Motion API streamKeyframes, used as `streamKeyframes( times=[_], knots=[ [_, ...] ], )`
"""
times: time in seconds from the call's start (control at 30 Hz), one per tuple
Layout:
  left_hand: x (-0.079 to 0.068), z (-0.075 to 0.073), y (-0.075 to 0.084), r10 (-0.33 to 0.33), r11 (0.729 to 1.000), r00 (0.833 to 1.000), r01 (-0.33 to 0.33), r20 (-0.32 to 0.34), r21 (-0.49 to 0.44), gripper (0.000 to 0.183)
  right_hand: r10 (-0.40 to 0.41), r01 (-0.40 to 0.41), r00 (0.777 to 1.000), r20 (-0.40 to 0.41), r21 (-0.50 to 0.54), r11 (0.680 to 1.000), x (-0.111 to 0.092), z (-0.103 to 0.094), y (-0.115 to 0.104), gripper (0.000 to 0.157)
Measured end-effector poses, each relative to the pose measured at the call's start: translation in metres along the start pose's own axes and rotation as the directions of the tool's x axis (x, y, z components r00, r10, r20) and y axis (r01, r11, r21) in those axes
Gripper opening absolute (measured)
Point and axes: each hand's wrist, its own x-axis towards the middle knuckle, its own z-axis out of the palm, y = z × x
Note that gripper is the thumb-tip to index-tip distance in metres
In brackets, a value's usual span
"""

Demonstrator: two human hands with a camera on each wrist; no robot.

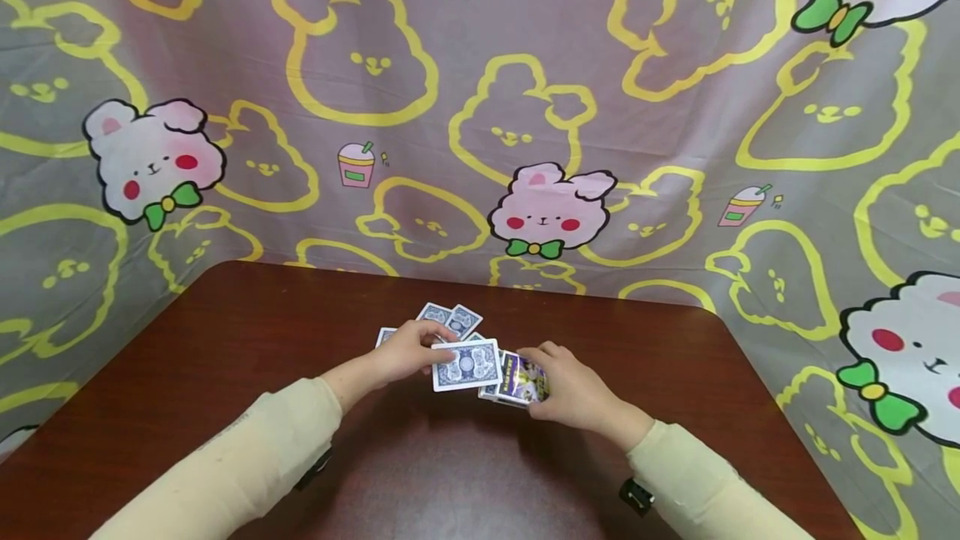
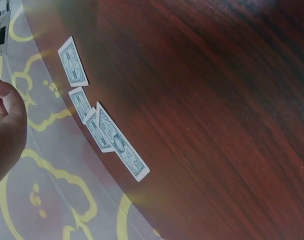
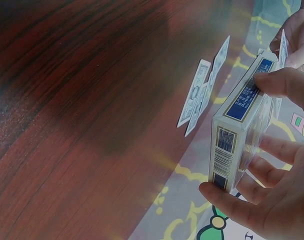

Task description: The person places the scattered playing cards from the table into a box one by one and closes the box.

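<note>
In the head view my left hand [image 1: 405, 350] pinches a blue-backed playing card [image 1: 467, 365], its patterned back facing up. My right hand [image 1: 573, 386] grips a playing card box [image 1: 523, 377] with a purple and yellow face. The card lies beside the box's left end, partly overlapping it in this view. From the right wrist, the box [image 3: 227, 150] shows a barcode and a blue label panel, with thumb and fingers around it. There the pinched card [image 3: 283, 47] appears nearly edge-on. At the left wrist view's edge, only part of the left hand [image 2: 7, 125] shows.
Several blue-backed cards, among them one [image 1: 464, 321] at the back and one [image 1: 385, 337] partly behind the left hand, lie face down on the dark wooden table [image 1: 247, 340]. Some overlap. A patterned curtain [image 1: 420, 140] stands along the table's far edge and sides.
</note>
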Motion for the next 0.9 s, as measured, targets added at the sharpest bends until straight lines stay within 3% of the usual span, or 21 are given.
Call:
streamKeyframes(
  times=[0.23, 0.37, 0.63, 0.9],
  knots=[
    [0.002, -0.003, 0.001, -0.012, 1.0, 0.999, 0.012, -0.035, -0.012, 0.024, 0.004, -0.004, 1.0, 0.008, 0.002, 1.0, 0.0, 0.001, 0.0, 0.066],
    [0.001, -0.001, 0.0, -0.031, 0.999, 0.999, 0.03, -0.01, -0.032, 0.025, 0.006, -0.006, 1.0, 0.009, 0.004, 1.0, 0.0, 0.001, 0.0, 0.067],
    [0.003, 0.006, -0.004, 0.001, 0.999, 0.998, 0.001, 0.06, -0.04, 0.026, -0.013, 0.013, 1.0, -0.005, -0.002, 1.0, 0.001, 0.001, 0.0, 0.066],
    [0.003, 0.008, -0.001, 0.004, 1.0, 0.997, -0.001, 0.082, -0.031, 0.025, -0.014, 0.014, 1.0, 0.006, -0.009, 1.0, 0.001, 0.0, 0.0, 0.066]
  ],
)
